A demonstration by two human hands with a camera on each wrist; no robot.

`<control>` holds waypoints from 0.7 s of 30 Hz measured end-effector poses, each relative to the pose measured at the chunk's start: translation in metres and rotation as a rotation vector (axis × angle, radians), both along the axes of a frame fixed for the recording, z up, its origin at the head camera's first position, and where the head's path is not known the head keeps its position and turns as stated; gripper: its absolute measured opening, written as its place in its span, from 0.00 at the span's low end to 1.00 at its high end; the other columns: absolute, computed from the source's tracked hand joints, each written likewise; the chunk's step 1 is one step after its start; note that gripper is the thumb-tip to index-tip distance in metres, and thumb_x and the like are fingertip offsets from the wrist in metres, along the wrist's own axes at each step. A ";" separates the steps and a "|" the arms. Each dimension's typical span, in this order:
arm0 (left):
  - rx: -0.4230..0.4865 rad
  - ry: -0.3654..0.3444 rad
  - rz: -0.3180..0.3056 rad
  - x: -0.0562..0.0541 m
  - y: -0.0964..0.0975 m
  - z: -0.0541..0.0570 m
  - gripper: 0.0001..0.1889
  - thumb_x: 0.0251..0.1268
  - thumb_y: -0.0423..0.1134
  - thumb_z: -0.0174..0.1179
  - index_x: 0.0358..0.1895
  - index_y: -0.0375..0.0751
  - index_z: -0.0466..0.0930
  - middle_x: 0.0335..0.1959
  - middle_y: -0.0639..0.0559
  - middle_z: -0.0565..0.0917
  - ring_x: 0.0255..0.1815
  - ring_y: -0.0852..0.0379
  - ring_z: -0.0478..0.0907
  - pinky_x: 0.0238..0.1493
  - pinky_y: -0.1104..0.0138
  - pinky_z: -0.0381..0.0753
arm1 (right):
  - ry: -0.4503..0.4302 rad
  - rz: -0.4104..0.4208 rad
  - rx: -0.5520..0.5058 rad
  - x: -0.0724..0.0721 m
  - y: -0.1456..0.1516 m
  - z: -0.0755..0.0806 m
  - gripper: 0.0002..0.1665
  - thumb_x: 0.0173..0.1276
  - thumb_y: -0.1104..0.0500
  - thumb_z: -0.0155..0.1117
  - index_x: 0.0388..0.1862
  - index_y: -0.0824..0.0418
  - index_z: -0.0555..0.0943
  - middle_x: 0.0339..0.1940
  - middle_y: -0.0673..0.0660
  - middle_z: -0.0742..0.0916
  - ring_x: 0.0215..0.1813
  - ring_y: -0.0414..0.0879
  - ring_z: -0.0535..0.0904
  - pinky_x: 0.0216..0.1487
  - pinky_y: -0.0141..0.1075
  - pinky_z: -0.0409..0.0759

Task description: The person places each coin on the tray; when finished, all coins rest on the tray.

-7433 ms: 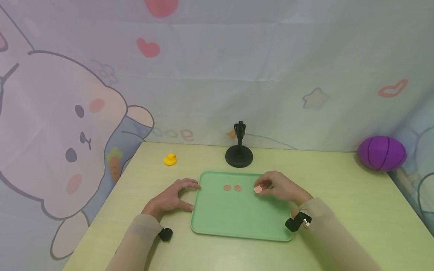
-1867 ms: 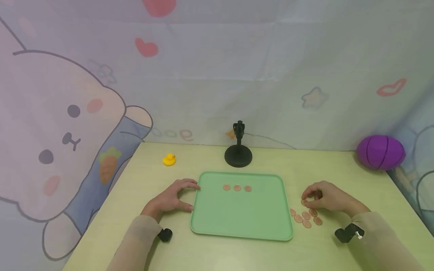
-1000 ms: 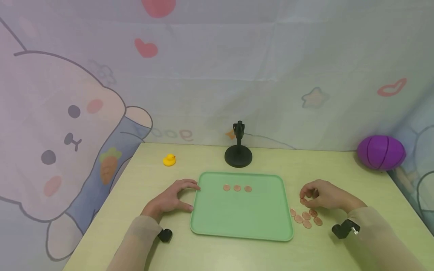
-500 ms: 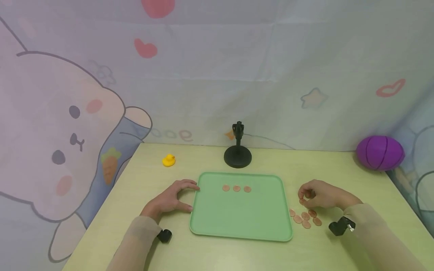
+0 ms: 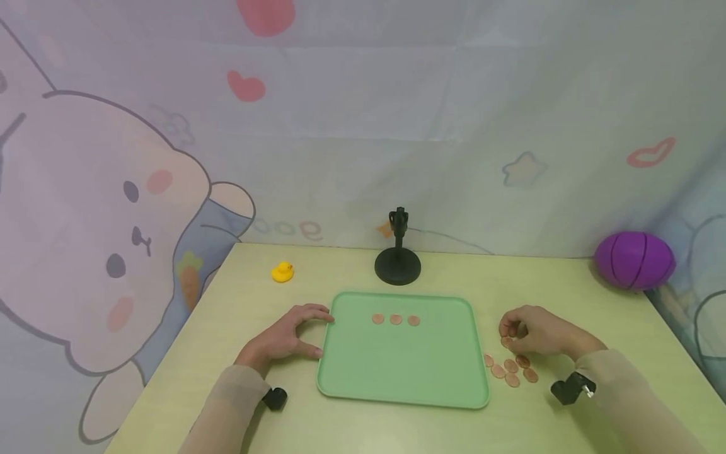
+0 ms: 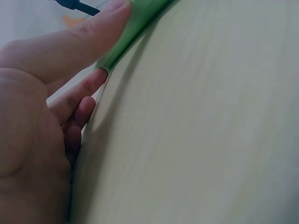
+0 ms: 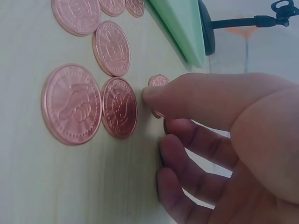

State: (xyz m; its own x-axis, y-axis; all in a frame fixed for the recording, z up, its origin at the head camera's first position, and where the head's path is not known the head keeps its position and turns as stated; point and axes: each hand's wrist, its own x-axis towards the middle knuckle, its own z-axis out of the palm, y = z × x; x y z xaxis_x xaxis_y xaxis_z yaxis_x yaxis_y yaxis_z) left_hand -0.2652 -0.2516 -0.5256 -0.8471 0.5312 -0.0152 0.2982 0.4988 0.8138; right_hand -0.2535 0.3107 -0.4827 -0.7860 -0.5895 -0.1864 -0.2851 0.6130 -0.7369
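Pale yellow bench [image 5: 558, 289], green tray [image 5: 403, 372] on it. Left hand [image 5: 280, 335] spread, touching tray's left edge; light pressure should steady it. Right hand [image 5: 532, 329] pinches one copper coin [image 5: 507, 342] low over the bench, right of tray, beside loose coins [image 5: 511, 366]; gripping its edge should lift it cleanly. Coin row [image 5: 396, 320], three long, lies inside tray's far side.

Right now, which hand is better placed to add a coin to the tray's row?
Right, I'd judge: the right hand pinches a coin beside the loose coins, while the left hand touches the opposite edge of the tray.
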 end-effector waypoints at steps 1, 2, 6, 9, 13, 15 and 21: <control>-0.003 0.000 -0.001 0.000 0.000 0.000 0.32 0.52 0.41 0.82 0.64 0.54 0.83 0.74 0.49 0.72 0.78 0.40 0.58 0.79 0.37 0.51 | 0.008 -0.001 0.003 0.000 0.000 0.000 0.04 0.70 0.65 0.70 0.40 0.62 0.81 0.29 0.54 0.84 0.24 0.45 0.84 0.34 0.31 0.77; -0.004 -0.002 0.001 0.000 0.000 -0.001 0.32 0.52 0.41 0.82 0.63 0.54 0.83 0.74 0.49 0.72 0.78 0.41 0.58 0.79 0.37 0.51 | 0.013 -0.004 0.007 0.001 -0.001 0.000 0.04 0.70 0.65 0.70 0.39 0.62 0.81 0.29 0.54 0.85 0.24 0.46 0.84 0.34 0.31 0.77; 0.002 -0.006 0.001 0.001 0.000 0.000 0.32 0.52 0.41 0.82 0.64 0.54 0.83 0.75 0.48 0.72 0.78 0.40 0.58 0.79 0.36 0.51 | 0.049 -0.008 0.017 0.002 -0.002 0.000 0.04 0.69 0.65 0.71 0.38 0.61 0.82 0.31 0.54 0.85 0.25 0.44 0.84 0.33 0.31 0.78; 0.004 -0.011 0.002 0.001 0.000 0.001 0.32 0.52 0.40 0.83 0.64 0.54 0.83 0.75 0.48 0.72 0.78 0.40 0.58 0.79 0.36 0.50 | 0.089 -0.010 0.039 0.002 -0.002 -0.001 0.05 0.68 0.65 0.72 0.38 0.60 0.83 0.33 0.53 0.85 0.28 0.41 0.84 0.34 0.31 0.78; 0.005 -0.013 0.004 0.001 0.000 0.001 0.32 0.52 0.40 0.83 0.64 0.53 0.83 0.75 0.48 0.72 0.78 0.40 0.58 0.79 0.36 0.50 | 0.131 -0.010 0.060 0.000 -0.001 -0.003 0.06 0.65 0.66 0.72 0.37 0.58 0.83 0.32 0.50 0.85 0.31 0.39 0.82 0.35 0.32 0.79; 0.010 -0.016 0.005 0.001 0.000 0.001 0.32 0.52 0.40 0.83 0.64 0.53 0.83 0.75 0.48 0.72 0.78 0.40 0.58 0.79 0.37 0.50 | 0.138 -0.010 0.059 0.000 0.000 -0.003 0.07 0.65 0.67 0.72 0.37 0.58 0.83 0.30 0.49 0.84 0.31 0.38 0.81 0.35 0.32 0.79; 0.018 -0.013 0.004 0.000 0.002 0.001 0.33 0.51 0.40 0.83 0.64 0.52 0.83 0.75 0.48 0.72 0.78 0.41 0.58 0.79 0.38 0.50 | 0.132 -0.031 0.027 0.003 0.001 -0.004 0.08 0.64 0.68 0.72 0.38 0.59 0.83 0.27 0.48 0.84 0.28 0.40 0.82 0.33 0.32 0.79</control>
